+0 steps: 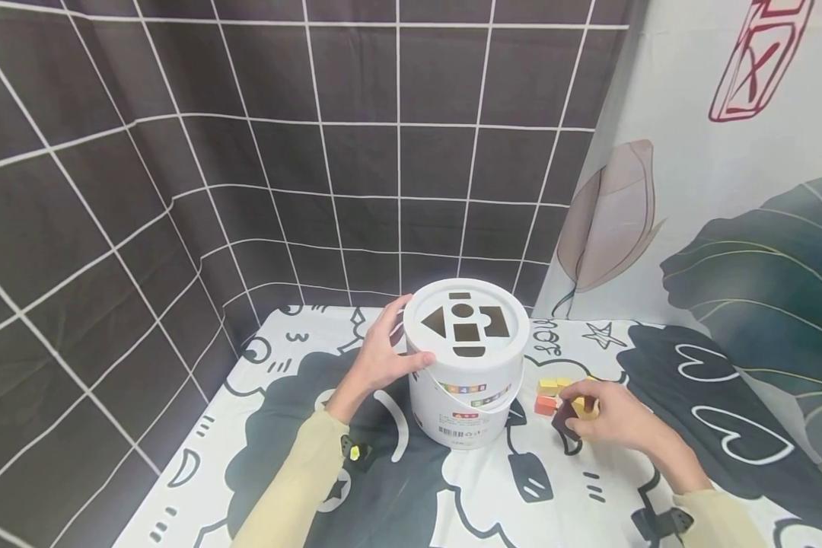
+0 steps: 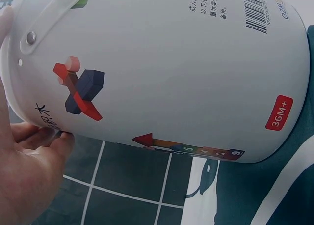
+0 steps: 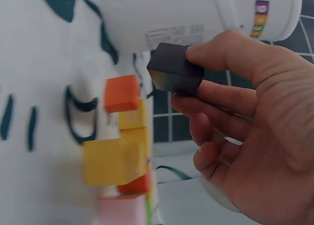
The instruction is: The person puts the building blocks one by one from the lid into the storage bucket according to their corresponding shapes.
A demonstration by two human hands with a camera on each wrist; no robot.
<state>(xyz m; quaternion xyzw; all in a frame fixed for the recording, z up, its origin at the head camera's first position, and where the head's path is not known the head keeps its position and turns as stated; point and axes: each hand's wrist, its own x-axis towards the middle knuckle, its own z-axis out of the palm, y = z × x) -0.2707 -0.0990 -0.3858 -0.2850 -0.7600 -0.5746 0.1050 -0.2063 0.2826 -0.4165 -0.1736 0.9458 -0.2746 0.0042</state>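
With the left hand (image 1: 383, 354) gripping the bucket (image 1: 430, 399), the right hand (image 1: 619, 417) is pinching a dark block (image 3: 172, 65) by one end, perhaps risking a drop beneath its fingers

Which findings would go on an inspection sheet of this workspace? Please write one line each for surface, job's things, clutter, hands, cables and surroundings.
Surface: white cloth with dark cartoon print.
Job's things: white cylindrical bucket on the cloth, its white round lid fitted and cut with shaped holes; smooth dark block; blocky yellow pieces, orange block and pink block beside the bucket, material uncertain.
Clutter: nothing seen.
Hands: left hand holds the bucket near its lid; right hand pinches the dark block between thumb and fingers.
Cables: nothing seen.
Surroundings: dark wall covering with white grid lines; pale hanging with leaf print.
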